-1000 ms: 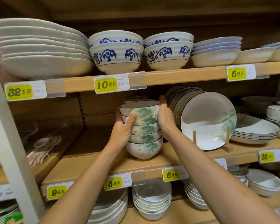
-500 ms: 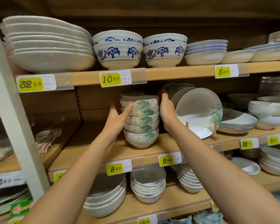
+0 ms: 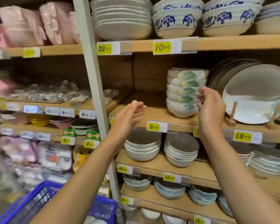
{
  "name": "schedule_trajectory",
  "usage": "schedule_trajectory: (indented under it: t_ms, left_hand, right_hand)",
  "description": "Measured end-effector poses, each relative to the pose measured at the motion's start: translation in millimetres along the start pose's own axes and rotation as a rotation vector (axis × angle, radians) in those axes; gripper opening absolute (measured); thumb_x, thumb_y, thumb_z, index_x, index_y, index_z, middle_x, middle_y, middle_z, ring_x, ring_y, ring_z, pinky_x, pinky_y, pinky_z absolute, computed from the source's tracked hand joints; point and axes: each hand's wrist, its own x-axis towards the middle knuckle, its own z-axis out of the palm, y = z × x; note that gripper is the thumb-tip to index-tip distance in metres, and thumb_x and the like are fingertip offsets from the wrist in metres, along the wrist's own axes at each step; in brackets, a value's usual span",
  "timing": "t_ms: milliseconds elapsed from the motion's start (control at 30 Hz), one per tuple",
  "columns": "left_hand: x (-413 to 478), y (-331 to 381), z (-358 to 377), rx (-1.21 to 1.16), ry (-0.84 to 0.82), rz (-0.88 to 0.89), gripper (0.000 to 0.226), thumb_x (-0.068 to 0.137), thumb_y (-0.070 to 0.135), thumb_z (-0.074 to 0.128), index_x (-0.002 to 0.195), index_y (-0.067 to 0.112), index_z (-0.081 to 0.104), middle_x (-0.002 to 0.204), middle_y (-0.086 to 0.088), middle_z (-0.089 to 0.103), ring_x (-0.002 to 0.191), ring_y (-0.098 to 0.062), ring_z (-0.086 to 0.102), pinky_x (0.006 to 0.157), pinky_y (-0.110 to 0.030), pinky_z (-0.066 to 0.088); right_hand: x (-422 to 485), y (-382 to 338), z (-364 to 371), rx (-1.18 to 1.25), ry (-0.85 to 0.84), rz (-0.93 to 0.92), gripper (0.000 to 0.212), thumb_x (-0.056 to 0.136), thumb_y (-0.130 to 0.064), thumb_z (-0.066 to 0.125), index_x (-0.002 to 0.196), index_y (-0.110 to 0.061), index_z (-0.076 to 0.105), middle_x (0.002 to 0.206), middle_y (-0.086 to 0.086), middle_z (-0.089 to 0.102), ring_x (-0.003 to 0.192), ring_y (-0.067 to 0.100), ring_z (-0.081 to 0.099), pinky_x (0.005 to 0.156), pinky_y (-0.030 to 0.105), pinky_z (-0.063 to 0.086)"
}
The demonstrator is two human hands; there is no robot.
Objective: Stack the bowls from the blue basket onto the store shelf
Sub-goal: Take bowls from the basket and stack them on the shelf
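A stack of several white bowls with green leaf and yellow flower print (image 3: 183, 92) stands on the wooden middle shelf (image 3: 153, 115). My right hand (image 3: 209, 107) hovers just right of the stack, fingers loosely curled, holding nothing. My left hand (image 3: 128, 115) is well left of the stack, in front of the shelf edge, fingers straight and empty. The blue basket (image 3: 44, 202) sits at the bottom left, partly hidden by my left forearm; a pale bowl rim shows inside it near the bottom edge.
A large white plate (image 3: 255, 92) leans on a wooden stand right of the stack. Blue-patterned bowls (image 3: 176, 21) and white plates fill the shelf above. More bowl stacks sit on lower shelves. A grey upright post (image 3: 90, 75) divides the shelving.
Both hands have let go of the bowl stack and drawn back from it. The view has swung left and down, bringing the blue basket into sight.
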Motion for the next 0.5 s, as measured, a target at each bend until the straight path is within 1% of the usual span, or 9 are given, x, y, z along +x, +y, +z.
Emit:
schedule_trajectory:
  t_ms: [33, 133, 200, 300, 367, 433, 500]
  left_hand:
    - [-15, -6, -12, -0.011, 0.028, -0.021, 0.038, 0.101, 0.044, 0.037, 0.112, 0.023, 0.066, 0.110, 0.004, 0.073, 0.105, -0.009, 0.067, 0.078, -0.022, 0.056]
    - [-60, -27, -54, -0.027, 0.142, -0.137, 0.041, 0.103, 0.040, 0.035, 0.105, 0.017, 0.068, 0.101, -0.002, 0.076, 0.097, -0.018, 0.071, 0.082, -0.031, 0.055]
    - [-88, -44, -85, -0.027, 0.215, -0.209, 0.042, 0.103, 0.040, 0.034, 0.101, 0.015, 0.068, 0.094, -0.003, 0.077, 0.087, -0.016, 0.072, 0.076, -0.028, 0.055]
    - [-119, -67, -129, -0.019, 0.294, -0.298, 0.043, 0.103, 0.041, 0.034, 0.099, 0.015, 0.067, 0.092, -0.004, 0.077, 0.082, -0.016, 0.072, 0.068, -0.025, 0.057]
    - [-132, -82, -159, -0.013, 0.350, -0.362, 0.042, 0.104, 0.038, 0.033, 0.097, 0.013, 0.066, 0.087, -0.004, 0.077, 0.077, -0.017, 0.072, 0.068, -0.027, 0.055]
    - [-141, -99, -187, 0.030, 0.383, -0.423, 0.037, 0.103, 0.033, 0.037, 0.096, 0.011, 0.066, 0.084, -0.006, 0.076, 0.073, -0.018, 0.070, 0.067, -0.028, 0.053]
    - [-150, -119, -213, 0.121, 0.391, -0.491, 0.026, 0.101, 0.023, 0.044, 0.095, 0.011, 0.066, 0.083, -0.009, 0.074, 0.069, -0.016, 0.067, 0.060, -0.022, 0.051]
  right_hand:
    - [-16, 2, 2, 0.039, -0.031, 0.026, 0.022, 0.088, -0.024, 0.045, 0.088, -0.028, 0.067, 0.095, -0.005, 0.069, 0.092, 0.008, 0.066, 0.080, 0.025, 0.051]
    - [-71, 26, 11, 0.089, -0.170, 0.184, 0.025, 0.091, -0.010, 0.043, 0.083, -0.019, 0.065, 0.082, 0.000, 0.070, 0.072, 0.008, 0.069, 0.064, 0.017, 0.051]
    - [-113, 47, 19, 0.069, -0.312, 0.310, 0.028, 0.095, -0.005, 0.040, 0.084, -0.015, 0.064, 0.079, 0.006, 0.069, 0.067, 0.010, 0.069, 0.063, 0.017, 0.052]
    - [-171, 82, 33, -0.001, -0.450, 0.460, 0.027, 0.096, -0.005, 0.040, 0.088, -0.008, 0.066, 0.078, 0.011, 0.070, 0.067, 0.015, 0.068, 0.060, 0.018, 0.053]
    - [-207, 106, 49, -0.032, -0.523, 0.572, 0.025, 0.096, -0.005, 0.042, 0.088, -0.004, 0.066, 0.076, 0.014, 0.069, 0.061, 0.015, 0.066, 0.055, 0.019, 0.053]
    - [-241, 135, 69, -0.083, -0.627, 0.723, 0.022, 0.097, -0.009, 0.046, 0.086, -0.004, 0.065, 0.071, 0.012, 0.068, 0.054, 0.014, 0.065, 0.050, 0.022, 0.052]
    - [-273, 164, 89, -0.169, -0.755, 0.931, 0.021, 0.097, -0.013, 0.047, 0.084, -0.006, 0.062, 0.064, 0.009, 0.064, 0.048, 0.015, 0.060, 0.047, 0.024, 0.048]
